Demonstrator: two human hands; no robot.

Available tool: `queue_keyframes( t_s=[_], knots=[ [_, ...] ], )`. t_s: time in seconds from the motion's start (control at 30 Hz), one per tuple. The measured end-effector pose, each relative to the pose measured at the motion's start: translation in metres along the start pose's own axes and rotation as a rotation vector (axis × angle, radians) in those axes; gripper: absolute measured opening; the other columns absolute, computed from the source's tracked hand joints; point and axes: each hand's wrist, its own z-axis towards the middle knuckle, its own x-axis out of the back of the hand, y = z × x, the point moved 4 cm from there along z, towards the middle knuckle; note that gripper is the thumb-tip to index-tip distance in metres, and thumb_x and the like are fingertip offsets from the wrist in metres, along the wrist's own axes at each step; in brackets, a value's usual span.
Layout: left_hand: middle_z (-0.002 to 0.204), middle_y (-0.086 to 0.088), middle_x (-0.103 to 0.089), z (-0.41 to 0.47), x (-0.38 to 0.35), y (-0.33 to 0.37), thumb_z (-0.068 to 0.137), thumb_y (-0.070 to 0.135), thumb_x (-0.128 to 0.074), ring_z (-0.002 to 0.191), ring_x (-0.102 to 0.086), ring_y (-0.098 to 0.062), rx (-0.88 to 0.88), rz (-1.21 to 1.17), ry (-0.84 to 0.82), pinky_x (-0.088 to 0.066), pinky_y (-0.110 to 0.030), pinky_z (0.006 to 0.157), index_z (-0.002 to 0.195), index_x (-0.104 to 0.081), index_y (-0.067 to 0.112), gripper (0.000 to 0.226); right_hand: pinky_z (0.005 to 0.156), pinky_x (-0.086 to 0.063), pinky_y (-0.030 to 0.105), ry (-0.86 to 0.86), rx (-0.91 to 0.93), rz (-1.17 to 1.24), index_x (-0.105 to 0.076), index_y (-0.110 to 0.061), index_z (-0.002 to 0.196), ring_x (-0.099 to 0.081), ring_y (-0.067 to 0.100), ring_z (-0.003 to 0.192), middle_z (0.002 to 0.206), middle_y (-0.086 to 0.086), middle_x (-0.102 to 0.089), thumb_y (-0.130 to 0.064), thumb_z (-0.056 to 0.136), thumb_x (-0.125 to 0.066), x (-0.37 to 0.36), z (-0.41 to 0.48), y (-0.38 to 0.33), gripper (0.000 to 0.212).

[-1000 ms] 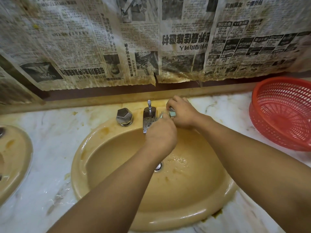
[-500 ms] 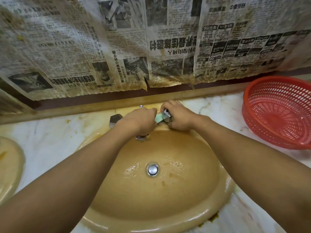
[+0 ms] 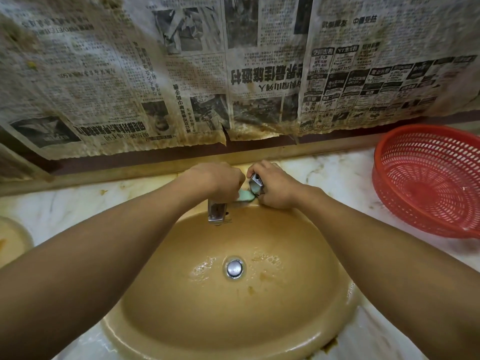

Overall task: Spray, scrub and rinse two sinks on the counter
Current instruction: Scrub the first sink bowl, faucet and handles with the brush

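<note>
Near sink (image 3: 181, 320), scrub stage: left hand (image 3: 215, 181) is gripping a green sponge (image 3: 245, 195) beside the faucet (image 3: 217, 213), right hand (image 3: 276, 187) is clasping the right tap knob (image 3: 256, 183); rinsing and the stained far-left sink (image 3: 10, 242) are seemingly remaining.

This looks like a washroom, an old and grubby one. A round yellow-brown sink (image 3: 220, 315) is set into a white stone counter (image 3: 337, 175) with brown marks on it. The edge of a second sink (image 3: 10, 242) of the same colour shows at the far left. The near sink has a shiny metal tap (image 3: 217, 215), a tap handle (image 3: 256, 184) beside it and a round metal drain (image 3: 234, 268) with wet bubbles around it. A green sponge (image 3: 245, 195) is up by the tap. Old newspaper (image 3: 233, 74) with brown stains covers the wall behind. A red plastic basket (image 3: 405, 132) sits on the counter at the right.
</note>
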Motion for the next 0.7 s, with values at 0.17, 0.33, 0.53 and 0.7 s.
queue_keyframes(
  t_s=[0.17, 0.33, 0.53, 0.7],
  knots=[
    [0.098, -0.002, -0.06, 0.001, 0.002, 0.0, 0.102, 0.035, -0.056, 0.092, -0.06, -0.024, -0.006, 0.008, 0.023, -0.05, -0.038, 0.075, 0.107, -0.06, 0.024, 0.013, 0.096, -0.039, 0.031, 0.017, -0.003, 0.009, -0.049, -0.025, 0.127, -0.039, 0.02, 0.12, 0.13, -0.001, -0.042, -0.007, 0.078, -0.072, -0.002, 0.0, 0.0, 0.057],
    [0.085, 0.0, -0.051, 0.007, -0.011, 0.0, 0.101, 0.031, -0.055, 0.085, -0.057, -0.026, 0.111, -0.07, 0.159, -0.045, -0.038, 0.067, 0.108, -0.058, 0.022, 0.012, 0.101, -0.042, 0.037, 0.021, -0.016, 0.007, -0.049, -0.027, 0.125, -0.04, 0.021, 0.121, 0.124, -0.004, -0.04, -0.009, 0.077, -0.074, -0.002, -0.001, -0.001, 0.057],
    [0.103, -0.002, -0.063, 0.021, 0.004, -0.014, 0.1, 0.036, -0.059, 0.095, -0.06, -0.025, 0.027, -0.092, 0.088, -0.045, -0.037, 0.073, 0.099, -0.059, 0.027, 0.009, 0.101, -0.042, 0.037, 0.031, -0.015, 0.005, -0.05, -0.027, 0.124, -0.041, 0.022, 0.121, 0.13, 0.0, -0.043, -0.011, 0.078, -0.072, -0.001, -0.001, -0.002, 0.053],
    [0.105, -0.005, -0.061, 0.026, -0.002, -0.017, 0.102, 0.036, -0.057, 0.094, -0.06, -0.027, 0.044, -0.106, 0.155, -0.048, -0.037, 0.074, 0.113, -0.063, 0.024, 0.018, 0.102, -0.042, 0.04, 0.028, -0.016, -0.002, -0.05, -0.026, 0.124, -0.041, 0.024, 0.122, 0.13, 0.0, -0.043, -0.012, 0.079, -0.072, -0.001, -0.002, -0.002, 0.052]
  ],
)
